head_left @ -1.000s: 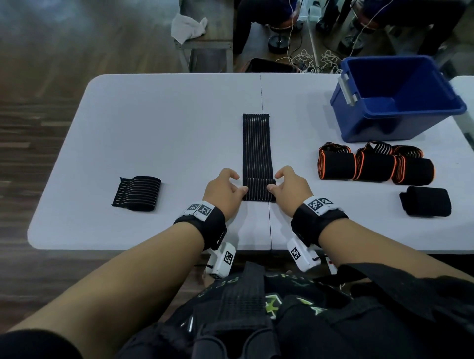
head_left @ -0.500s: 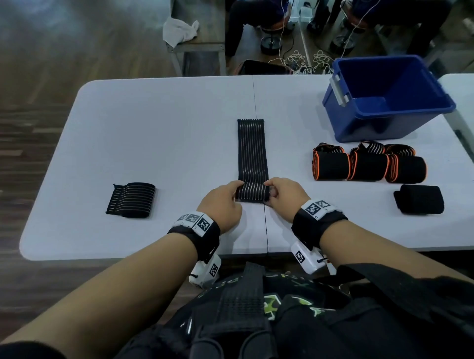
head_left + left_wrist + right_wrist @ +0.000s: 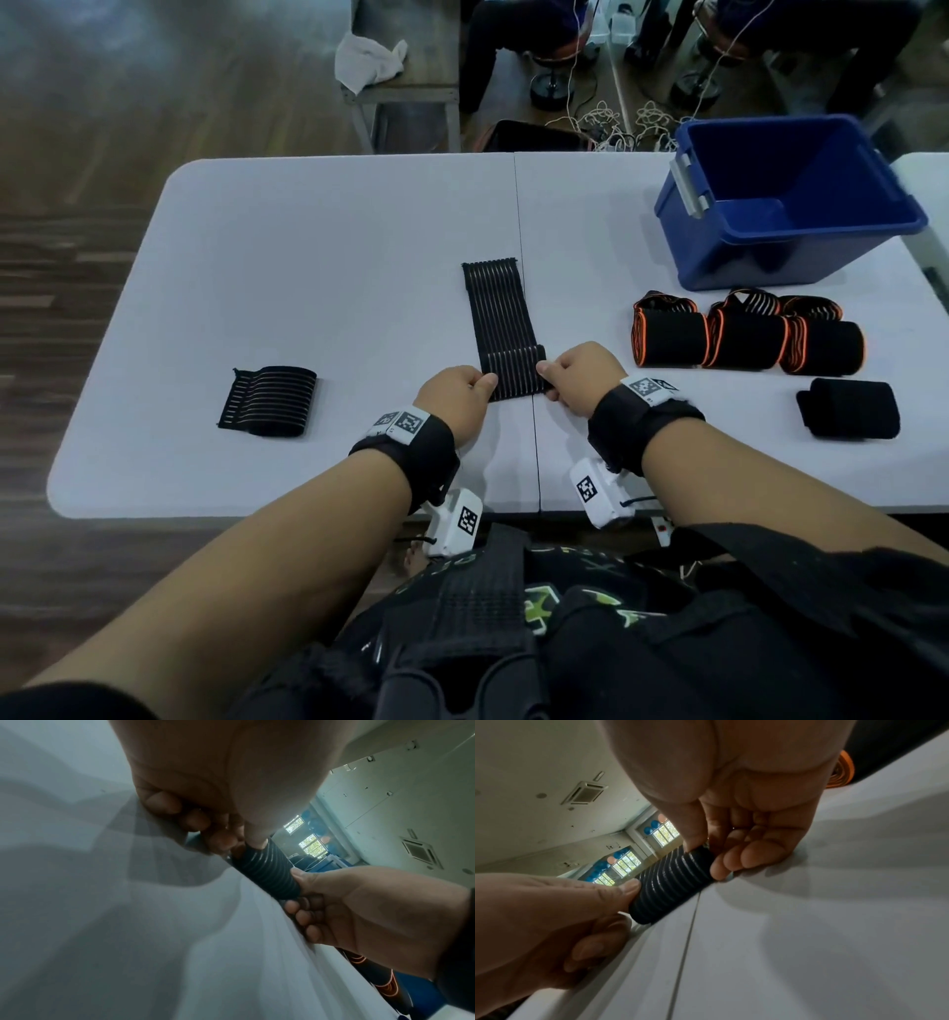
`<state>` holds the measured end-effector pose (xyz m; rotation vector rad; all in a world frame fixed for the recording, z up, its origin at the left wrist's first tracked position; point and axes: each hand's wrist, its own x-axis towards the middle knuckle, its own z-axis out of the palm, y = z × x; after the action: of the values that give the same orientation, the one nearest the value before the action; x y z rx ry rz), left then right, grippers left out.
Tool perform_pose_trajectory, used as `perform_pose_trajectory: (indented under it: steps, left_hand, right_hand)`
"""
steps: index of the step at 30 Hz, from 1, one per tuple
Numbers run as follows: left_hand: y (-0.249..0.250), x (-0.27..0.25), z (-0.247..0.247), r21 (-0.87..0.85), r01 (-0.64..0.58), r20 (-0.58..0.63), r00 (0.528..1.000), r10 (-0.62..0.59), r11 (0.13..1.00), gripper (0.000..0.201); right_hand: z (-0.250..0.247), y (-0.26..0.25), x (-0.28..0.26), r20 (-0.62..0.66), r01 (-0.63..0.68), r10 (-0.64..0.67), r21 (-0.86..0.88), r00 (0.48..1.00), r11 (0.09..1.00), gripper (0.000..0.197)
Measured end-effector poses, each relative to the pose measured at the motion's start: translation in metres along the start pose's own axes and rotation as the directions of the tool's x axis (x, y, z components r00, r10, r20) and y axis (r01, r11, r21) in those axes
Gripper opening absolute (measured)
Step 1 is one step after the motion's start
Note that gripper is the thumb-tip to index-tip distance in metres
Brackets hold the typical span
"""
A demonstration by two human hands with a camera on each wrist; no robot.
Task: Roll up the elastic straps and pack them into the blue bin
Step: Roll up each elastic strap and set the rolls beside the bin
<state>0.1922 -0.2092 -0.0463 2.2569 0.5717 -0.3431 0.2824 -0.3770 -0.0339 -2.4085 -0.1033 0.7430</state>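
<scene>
Clutter around your work sits mostly toward the right edge of the white folding surface: the open blue plastic bin stands at the far right corner, and just in front of it three black rolled straps with orange edging lie side by side, touching one another. One plain black rolled strap lies nearer you, just beside them. Toward the left edge, well apart from everything else, a folded black ribbed strap lies alone. Nothing lies between your hands and the bin except those finished rolls.

At the middle of the surface, along its centre seam, the long black ribbed elastic strap lies flat, running away from you, with its near end wound into a small roll. Your left hand pinches the left end of that roll, thumb on top and fingers curled under against the surface. Your right hand pinches the right end the same way, thumb pressed on the ribbing and fingers curled beneath. Both hands are closed on the roll, which rests on the surface near its front edge.
</scene>
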Motion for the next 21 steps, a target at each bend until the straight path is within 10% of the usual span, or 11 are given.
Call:
perform_pose_trajectory:
  steps: [8, 15, 21]
  left_hand:
    - [0.008, 0.001, -0.003, 0.075, 0.062, -0.058, 0.997, -0.058, 0.995, 0.030]
    - [0.008, -0.008, 0.001, 0.178, -0.183, -0.113, 0.972, 0.205, 0.967, 0.027]
    - [-0.003, -0.009, -0.006, 0.207, -0.246, 0.011, 0.968, 0.249, 0.947, 0.068]
  right_hand:
    - [0.003, -0.007, -0.001, -0.069, 0.010, -0.011, -0.012, 0.998, 1.000, 0.028]
    - [0.004, -0.007, -0.012, -0.066, 0.222, -0.257, -0.325, 0.964, 0.919, 0.024]
    - [-0.004, -0.002, -0.009, 0.091, 0.338, -0.327, -0.350, 0.941, 0.874, 0.045]
